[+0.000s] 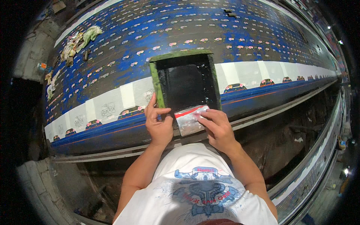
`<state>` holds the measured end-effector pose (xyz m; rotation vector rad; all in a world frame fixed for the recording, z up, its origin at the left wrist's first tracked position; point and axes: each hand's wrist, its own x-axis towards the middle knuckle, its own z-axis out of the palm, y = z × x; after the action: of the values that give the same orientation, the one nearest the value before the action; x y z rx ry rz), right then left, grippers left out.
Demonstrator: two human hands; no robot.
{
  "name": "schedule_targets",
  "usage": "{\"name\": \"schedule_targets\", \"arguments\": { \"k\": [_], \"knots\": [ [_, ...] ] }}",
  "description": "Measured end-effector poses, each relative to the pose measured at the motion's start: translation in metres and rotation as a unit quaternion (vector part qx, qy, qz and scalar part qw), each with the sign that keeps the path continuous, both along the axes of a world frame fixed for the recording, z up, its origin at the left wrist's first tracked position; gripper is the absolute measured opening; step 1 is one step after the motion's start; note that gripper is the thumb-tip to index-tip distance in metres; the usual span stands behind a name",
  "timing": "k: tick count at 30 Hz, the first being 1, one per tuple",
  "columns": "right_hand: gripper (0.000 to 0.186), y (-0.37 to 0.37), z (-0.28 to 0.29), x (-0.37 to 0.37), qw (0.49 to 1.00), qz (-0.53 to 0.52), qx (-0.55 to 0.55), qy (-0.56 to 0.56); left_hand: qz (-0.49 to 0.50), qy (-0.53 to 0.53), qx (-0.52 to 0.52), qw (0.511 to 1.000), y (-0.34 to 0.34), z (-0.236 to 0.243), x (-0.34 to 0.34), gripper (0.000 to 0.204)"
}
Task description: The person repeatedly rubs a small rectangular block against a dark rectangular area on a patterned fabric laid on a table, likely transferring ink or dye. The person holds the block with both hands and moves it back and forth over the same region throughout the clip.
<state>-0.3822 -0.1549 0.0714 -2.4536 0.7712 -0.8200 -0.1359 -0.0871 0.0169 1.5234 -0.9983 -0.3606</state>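
A rectangular screen frame (155, 84) edged in green, with a glossy black middle (183, 80), lies over the long printed table. My left hand (158, 123) is at its lower left corner, index finger raised along the green edge and other fingers bent but apart. My right hand (219, 131) pinches a small clear plastic bag (185, 125) with a red strip along its top, held over the frame's lower edge. The bag's contents are too small to make out.
The table (120, 33) carries rows of small repeated prints on blue and dark ground, plus a band of white sheets (243, 71). Crumpled cloths (80, 41) lie at upper left, small dark pieces (229, 13) at the top. A metal rail (262, 111) runs along the near edge.
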Motion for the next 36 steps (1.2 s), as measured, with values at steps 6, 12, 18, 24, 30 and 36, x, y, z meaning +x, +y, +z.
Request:
{"name": "schedule_targets", "arguments": {
  "k": [6, 12, 18, 24, 30, 36],
  "knots": [
    [0.07, -0.034, -0.011, -0.07, 1.0, -0.004, 0.007, 0.009, 0.006, 0.021, 0.0, 1.0, -0.039, -0.015, -0.064, 0.024],
    [0.064, -0.057, -0.001, -0.095, 0.998, 0.053, -0.026, 0.035, 0.018, 0.043, 0.022, 0.999, -0.052, -0.023, -0.087, 0.022],
    [0.049, -0.076, 0.012, -0.078, 0.986, 0.104, -0.098, 0.084, 0.016, 0.044, 0.037, 0.998, -0.056, -0.022, -0.091, 0.022],
    [0.042, -0.107, 0.045, -0.064, 0.964, 0.16, -0.054, 0.205, 0.01, 0.052, 0.056, 0.997, -0.059, -0.025, -0.091, 0.022],
    [0.035, -0.185, 0.061, -0.024, 0.938, 0.183, 0.009, 0.295, 0.0, 0.081, 0.068, 0.994, -0.059, -0.022, -0.085, 0.033],
    [0.04, -0.243, 0.045, 0.018, 0.967, 0.107, -0.021, 0.228, -0.032, 0.108, 0.073, 0.991, -0.06, -0.015, -0.076, 0.035]
  ]
}}
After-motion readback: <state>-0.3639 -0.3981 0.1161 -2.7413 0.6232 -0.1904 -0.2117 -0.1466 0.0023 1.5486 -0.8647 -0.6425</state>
